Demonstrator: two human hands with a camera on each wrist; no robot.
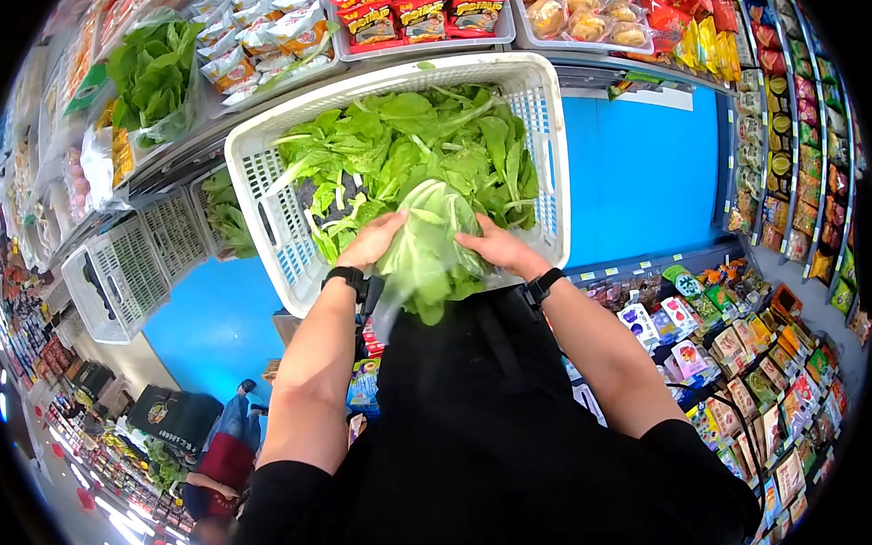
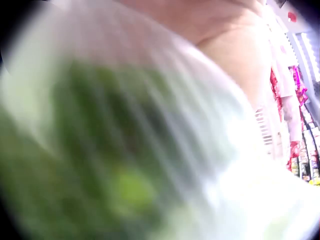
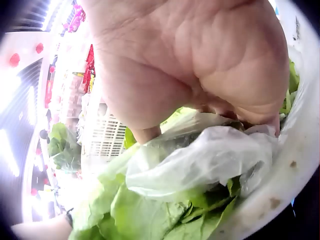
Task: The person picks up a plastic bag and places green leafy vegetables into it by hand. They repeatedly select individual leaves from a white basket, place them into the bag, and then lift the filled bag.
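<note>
A clear plastic bag of leafy greens (image 1: 430, 239) is held between both hands at the near side of a white crate (image 1: 251, 197) of loose greens. The left hand (image 1: 372, 241) grips the bag's left side; in the left wrist view the blurred bag (image 2: 135, 130) covers most of the picture, with part of the hand (image 2: 220, 35) above. On the right side, the right hand (image 1: 500, 246) pinches the bag. The right wrist view shows the right hand's (image 3: 195, 60) thumb and curled fingers on crumpled plastic (image 3: 195, 162), leaves below; its fingertips are partly hidden.
Behind the crate stand trays of red snack packs (image 1: 422, 18) and wrapped buns (image 1: 581, 18). A blue surface (image 1: 644, 179) lies to the right, packaged goods (image 1: 689, 360) at the lower right. Empty white crates (image 1: 119, 274) and a person in dark red (image 1: 227, 462) are at the left.
</note>
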